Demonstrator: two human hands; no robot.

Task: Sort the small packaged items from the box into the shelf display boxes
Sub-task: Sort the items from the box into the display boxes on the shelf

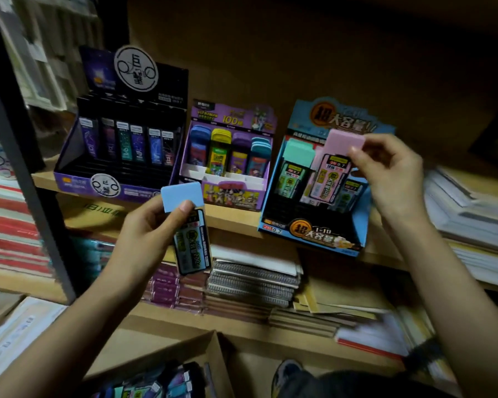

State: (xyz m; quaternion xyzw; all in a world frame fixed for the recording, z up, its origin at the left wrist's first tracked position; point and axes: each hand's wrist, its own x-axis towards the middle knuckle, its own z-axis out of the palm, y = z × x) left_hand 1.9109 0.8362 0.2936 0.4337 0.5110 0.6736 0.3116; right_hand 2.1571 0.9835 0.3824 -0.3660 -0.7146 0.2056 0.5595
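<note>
The right hand (385,170) pinches the pink pack (332,168), likely to slot it in the blue box (314,235); the left hand (147,225) grips a blue pack (189,234) for next.

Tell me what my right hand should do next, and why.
Probably lower the pink pack into the blue display box, beside the green pack: your right hand pinches its cap, and its bottom sits among matching packs.
</note>
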